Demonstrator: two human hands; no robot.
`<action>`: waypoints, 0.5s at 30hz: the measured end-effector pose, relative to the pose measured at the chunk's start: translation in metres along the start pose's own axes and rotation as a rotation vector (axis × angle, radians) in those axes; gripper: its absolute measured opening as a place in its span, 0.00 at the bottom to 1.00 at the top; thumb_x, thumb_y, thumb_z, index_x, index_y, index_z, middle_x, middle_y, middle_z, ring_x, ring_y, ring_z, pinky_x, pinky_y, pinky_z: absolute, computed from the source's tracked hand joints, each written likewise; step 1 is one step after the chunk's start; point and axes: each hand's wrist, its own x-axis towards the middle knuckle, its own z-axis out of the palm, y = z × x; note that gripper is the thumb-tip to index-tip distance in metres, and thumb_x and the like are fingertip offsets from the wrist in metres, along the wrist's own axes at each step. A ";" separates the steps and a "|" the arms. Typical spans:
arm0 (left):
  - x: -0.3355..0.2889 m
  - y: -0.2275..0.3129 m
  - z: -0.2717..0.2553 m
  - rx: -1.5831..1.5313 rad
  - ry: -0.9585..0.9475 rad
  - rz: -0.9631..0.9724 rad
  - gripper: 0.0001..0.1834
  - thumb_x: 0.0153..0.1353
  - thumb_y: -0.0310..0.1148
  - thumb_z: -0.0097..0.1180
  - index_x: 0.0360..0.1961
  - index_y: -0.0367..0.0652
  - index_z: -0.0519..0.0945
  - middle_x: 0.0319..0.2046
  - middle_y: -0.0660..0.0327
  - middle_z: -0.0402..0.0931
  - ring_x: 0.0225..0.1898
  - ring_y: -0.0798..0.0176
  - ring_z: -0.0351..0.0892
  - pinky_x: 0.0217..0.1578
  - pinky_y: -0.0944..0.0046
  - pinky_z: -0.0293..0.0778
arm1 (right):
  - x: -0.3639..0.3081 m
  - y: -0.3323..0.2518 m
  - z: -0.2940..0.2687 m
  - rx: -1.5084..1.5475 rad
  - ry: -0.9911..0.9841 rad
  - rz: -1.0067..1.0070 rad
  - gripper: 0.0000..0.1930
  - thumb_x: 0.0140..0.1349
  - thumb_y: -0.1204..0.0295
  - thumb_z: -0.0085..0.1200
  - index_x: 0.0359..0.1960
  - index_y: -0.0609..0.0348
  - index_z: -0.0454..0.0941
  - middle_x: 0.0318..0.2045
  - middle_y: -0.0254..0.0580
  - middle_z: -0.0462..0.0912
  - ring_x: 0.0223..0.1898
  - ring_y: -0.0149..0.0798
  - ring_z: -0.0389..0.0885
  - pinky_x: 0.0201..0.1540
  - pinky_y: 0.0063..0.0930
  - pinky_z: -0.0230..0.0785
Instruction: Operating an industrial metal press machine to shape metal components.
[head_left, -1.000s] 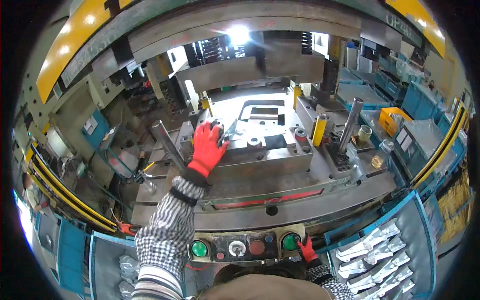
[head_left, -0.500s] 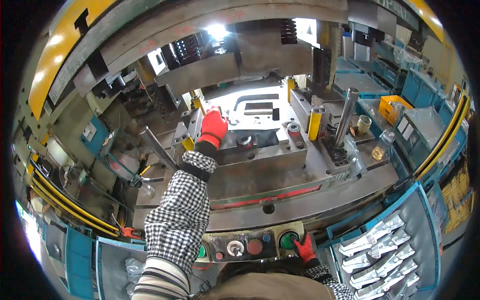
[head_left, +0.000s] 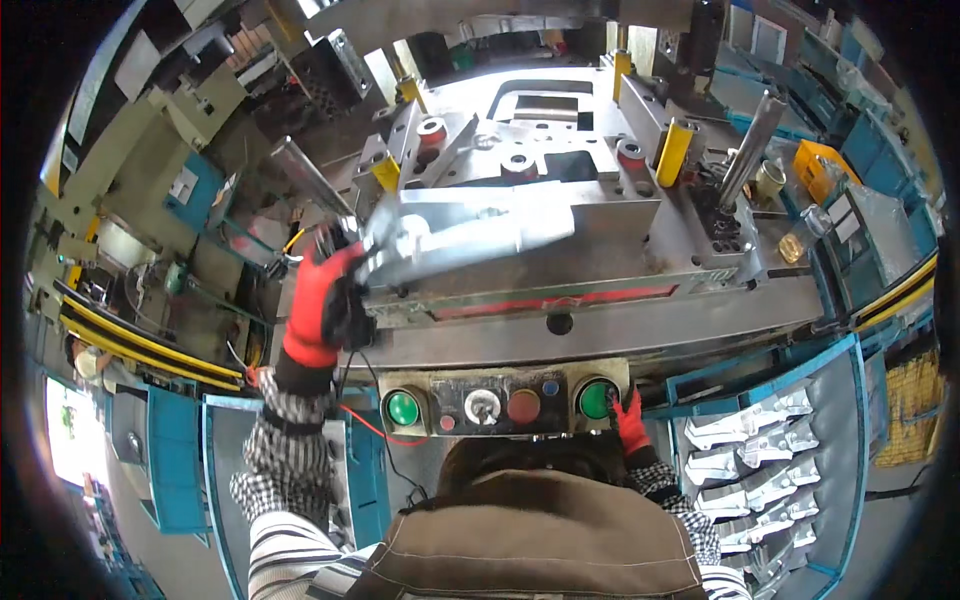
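My left hand (head_left: pixel 325 300), in a red glove with dark fingers, is closed on one end of a long, shiny sheet-metal part (head_left: pixel 490 235). The part is blurred by motion and held up in front of the press die (head_left: pixel 545 235), slanting to the right. On the control box (head_left: pixel 450 400), a green push button (head_left: pixel 402 408) sits at the left and another green button (head_left: pixel 597 400) at the right. Beside the right one is my right hand (head_left: pixel 630 424), its gloved fingers apart at the button housing and nothing held.
A blue-framed rack (head_left: pixel 850 480) at the right carries several similar metal parts (head_left: pixel 755 460). Steel guide posts (head_left: pixel 752 150) and yellow posts (head_left: pixel 675 152) stand around the die. A clear bottle (head_left: pixel 800 238) and an orange bin (head_left: pixel 822 165) are at the right back.
My left hand has come back from over the die toward me and left, now with the metal part in it. My right hand stays by the right green button. The view has tilted downward.
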 end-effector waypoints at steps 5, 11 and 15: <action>-0.103 -0.097 -0.047 0.593 -0.306 0.242 0.13 0.58 0.28 0.61 0.45 0.39 0.81 0.42 0.57 0.77 0.46 0.57 0.77 0.46 0.57 0.74 | 0.002 -0.004 0.006 0.062 -0.036 -0.001 0.42 0.68 0.63 0.63 0.75 0.70 0.53 0.70 0.64 0.65 0.73 0.58 0.62 0.75 0.43 0.55; -0.120 -0.252 -0.061 0.236 0.024 0.113 0.27 0.59 0.14 0.52 0.61 0.35 0.74 0.49 0.57 0.76 0.52 0.60 0.78 0.50 0.59 0.76 | 0.003 0.011 0.006 0.113 -0.077 0.025 0.41 0.69 0.64 0.61 0.77 0.65 0.52 0.72 0.60 0.63 0.74 0.54 0.61 0.75 0.40 0.55; -0.115 -0.319 -0.060 0.048 0.241 0.008 0.40 0.62 0.12 0.53 0.75 0.34 0.57 0.48 0.57 0.77 0.46 0.64 0.82 0.45 0.64 0.79 | 0.001 0.054 0.002 -0.122 -0.080 -0.153 0.41 0.70 0.63 0.60 0.77 0.64 0.52 0.73 0.57 0.62 0.75 0.52 0.59 0.76 0.40 0.54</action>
